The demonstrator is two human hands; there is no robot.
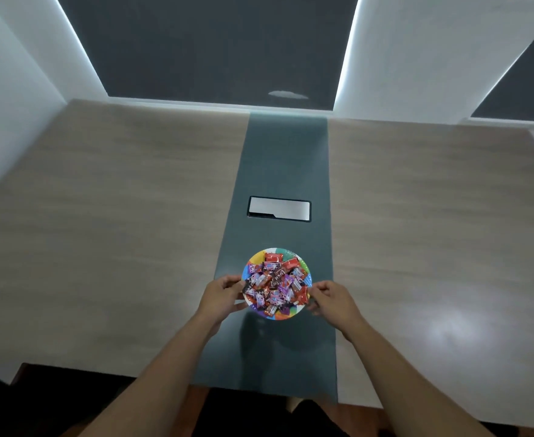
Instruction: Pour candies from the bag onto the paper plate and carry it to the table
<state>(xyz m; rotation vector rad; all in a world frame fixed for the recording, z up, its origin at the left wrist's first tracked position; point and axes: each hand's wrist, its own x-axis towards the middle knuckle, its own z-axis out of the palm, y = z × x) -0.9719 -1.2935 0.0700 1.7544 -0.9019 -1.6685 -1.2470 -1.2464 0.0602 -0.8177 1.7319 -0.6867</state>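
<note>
A colourful paper plate (284, 315) heaped with several wrapped candies (275, 282) is over the dark centre strip (286, 159) of the wooden table (101, 216), near its front edge. My left hand (223, 296) grips the plate's left rim, thumb on top and fingers underneath. My right hand (333, 298) pinches the right rim with curled fingers. A shadow lies on the strip just below the plate; I cannot tell whether the plate rests on the table or hovers slightly above it. No candy bag is in view.
A silver rectangular cable hatch (279, 209) is set into the dark strip beyond the plate. White walls with dark lit panels (221, 42) stand behind the table. The table's front edge (259, 389) runs just below my forearms.
</note>
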